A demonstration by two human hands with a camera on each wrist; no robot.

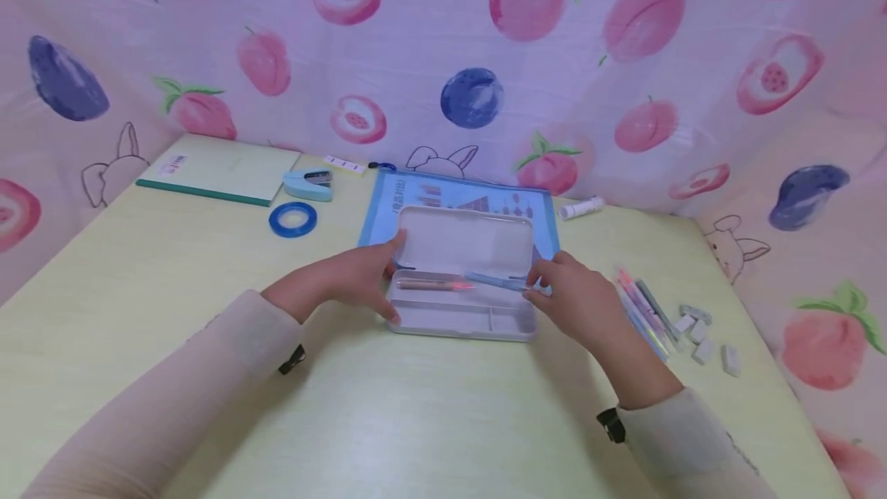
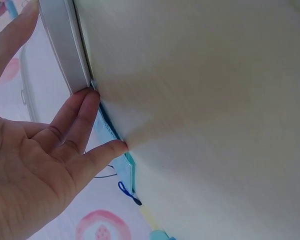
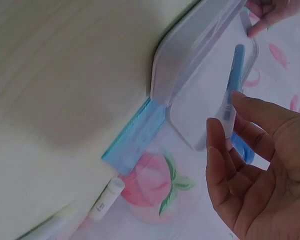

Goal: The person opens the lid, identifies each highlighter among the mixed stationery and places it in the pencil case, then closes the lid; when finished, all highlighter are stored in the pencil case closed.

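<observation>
Blue pen [image 1: 495, 280] over the open case [image 1: 443, 334], long axis roughly along the case's length; the nearer right hand [image 1: 577, 303] pinches its right end, while the left hand [image 1: 356, 277], spread wide, touches the case's left end

The head view is bright, with pale glare on the counter [image 1: 430, 403] at lower centre and soft shadows beside both sleeves [image 1: 187, 391]. Both wrist views are dimmer, greyer, with blurry-edged shadows.
</observation>
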